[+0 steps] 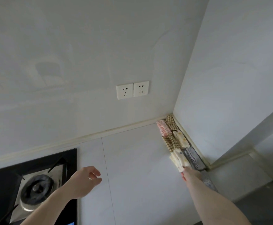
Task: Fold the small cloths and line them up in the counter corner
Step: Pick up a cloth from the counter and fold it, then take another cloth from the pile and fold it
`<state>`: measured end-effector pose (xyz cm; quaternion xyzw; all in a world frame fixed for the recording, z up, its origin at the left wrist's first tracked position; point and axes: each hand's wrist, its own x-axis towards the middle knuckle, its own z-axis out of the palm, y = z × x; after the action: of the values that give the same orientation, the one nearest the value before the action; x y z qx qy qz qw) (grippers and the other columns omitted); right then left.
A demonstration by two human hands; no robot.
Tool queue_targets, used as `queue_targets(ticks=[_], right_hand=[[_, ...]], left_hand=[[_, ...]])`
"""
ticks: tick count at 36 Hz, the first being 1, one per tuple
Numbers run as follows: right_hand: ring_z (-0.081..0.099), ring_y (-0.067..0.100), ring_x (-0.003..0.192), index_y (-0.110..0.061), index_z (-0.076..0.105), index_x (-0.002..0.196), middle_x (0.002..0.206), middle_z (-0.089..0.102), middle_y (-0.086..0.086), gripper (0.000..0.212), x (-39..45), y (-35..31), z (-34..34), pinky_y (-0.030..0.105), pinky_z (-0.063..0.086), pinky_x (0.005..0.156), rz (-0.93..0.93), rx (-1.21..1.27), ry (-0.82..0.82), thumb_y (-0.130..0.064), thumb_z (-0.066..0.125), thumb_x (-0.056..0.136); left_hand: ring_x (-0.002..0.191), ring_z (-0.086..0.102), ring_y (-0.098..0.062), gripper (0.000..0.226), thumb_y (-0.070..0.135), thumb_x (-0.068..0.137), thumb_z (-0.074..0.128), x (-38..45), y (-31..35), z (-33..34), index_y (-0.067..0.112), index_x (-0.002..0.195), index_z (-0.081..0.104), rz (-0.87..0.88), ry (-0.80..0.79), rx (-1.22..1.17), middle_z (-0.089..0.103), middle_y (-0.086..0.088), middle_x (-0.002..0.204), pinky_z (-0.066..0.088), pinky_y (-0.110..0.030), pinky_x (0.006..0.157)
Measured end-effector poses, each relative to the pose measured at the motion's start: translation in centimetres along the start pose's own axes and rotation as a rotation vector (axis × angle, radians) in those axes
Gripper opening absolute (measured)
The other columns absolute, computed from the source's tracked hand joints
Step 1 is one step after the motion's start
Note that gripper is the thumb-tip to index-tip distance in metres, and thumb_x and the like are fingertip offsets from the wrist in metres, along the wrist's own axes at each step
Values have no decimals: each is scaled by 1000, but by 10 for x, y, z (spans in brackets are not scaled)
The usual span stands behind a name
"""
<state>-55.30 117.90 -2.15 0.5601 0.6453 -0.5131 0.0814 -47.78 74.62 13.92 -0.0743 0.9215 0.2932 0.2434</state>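
Several folded small cloths lie in two rows along the right wall in the counter corner. Among them are a pink patterned cloth (163, 128), brown checked cloths (171, 121), a cream dotted cloth (181, 138) and a grey cloth (195, 157). My right hand (187, 172) holds a folded cream dotted cloth (178, 159) at its near end, at the front of the left row beside the grey cloth. Over the bare counter, my left hand (88, 179) hovers with fingers loosely curled and holds nothing.
A black gas hob with a burner (36, 190) sits at the lower left. The white counter (132, 159) runs between hob and cloths. Two wall sockets (132, 89) are on the back wall. A lower ledge (239, 174) lies beyond the right wall's end.
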Motion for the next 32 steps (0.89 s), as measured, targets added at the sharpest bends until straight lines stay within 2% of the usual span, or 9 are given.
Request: queue_targets(ticks=[6, 9, 11, 15, 19, 22, 26, 29, 32], right_hand=[[54, 22, 45, 5, 62, 88, 63, 64, 15, 37, 0, 4, -2, 30, 46, 45, -10, 20, 54, -31, 64, 96], [64, 28, 54, 8, 59, 101, 63, 64, 17, 52, -8, 17, 5, 43, 62, 67, -33, 5, 97, -43, 51, 102], [71, 34, 67, 9, 59, 113, 65, 64, 17, 57, -16, 27, 12, 50, 62, 78, -30, 2, 107, -46, 45, 103], [69, 41, 81, -3, 41, 135, 87, 61, 20, 53, -59, 36, 37, 55, 58, 86, -3, 144, 74, -41, 54, 101], [61, 34, 68, -2, 37, 142, 129, 57, 26, 57, -106, 44, 71, 55, 58, 86, -120, 101, -82, -36, 58, 101], [60, 30, 69, -4, 37, 141, 124, 55, 22, 56, -141, 53, 100, 54, 57, 86, -241, 1, -224, -36, 57, 100], [69, 36, 99, -15, 47, 129, 116, 68, 15, 60, -162, 88, 163, 54, 57, 90, -474, -298, -424, -55, 59, 86], [70, 29, 95, -25, 53, 112, 110, 66, 3, 53, -215, 113, 190, 50, 59, 85, -642, -479, -578, -57, 62, 70], [69, 25, 98, -28, 54, 110, 113, 61, -7, 39, -317, 130, 177, 45, 58, 88, -818, -638, -775, -44, 68, 77]], left_hand=[[83, 68, -10, 9, 35, 92, 68, 0, 7, 2, 32, 100, 65, -6, 2, -42, 68, 11, 99, 53, -23, 78], [84, 68, -10, 9, 35, 92, 68, -5, 5, 2, 33, 100, 65, -6, 7, -51, 68, 12, 100, 52, -22, 78], [83, 68, -10, 9, 35, 92, 68, -11, 0, 2, 33, 100, 65, -6, 16, -60, 68, 12, 100, 52, -22, 77], [85, 68, -8, 11, 37, 93, 68, -31, -16, 0, 33, 102, 65, -42, 33, -94, 69, 12, 100, 53, -22, 78], [89, 67, -5, 14, 37, 92, 68, -61, -45, -4, 32, 105, 67, -85, 60, -122, 71, 12, 98, 54, -23, 85], [89, 67, -2, 14, 33, 92, 70, -90, -68, -7, 31, 105, 68, -120, 92, -149, 73, 12, 95, 52, -20, 85], [92, 66, -4, 15, 35, 89, 70, -140, -112, -10, 31, 104, 68, -187, 133, -215, 72, 10, 97, 54, -26, 91], [91, 66, -3, 17, 35, 89, 70, -181, -145, -9, 31, 105, 68, -248, 204, -256, 71, 11, 97, 53, -19, 82], [87, 66, -5, 16, 34, 90, 70, -226, -180, -6, 29, 106, 68, -308, 266, -299, 71, 10, 96, 52, -16, 69]])
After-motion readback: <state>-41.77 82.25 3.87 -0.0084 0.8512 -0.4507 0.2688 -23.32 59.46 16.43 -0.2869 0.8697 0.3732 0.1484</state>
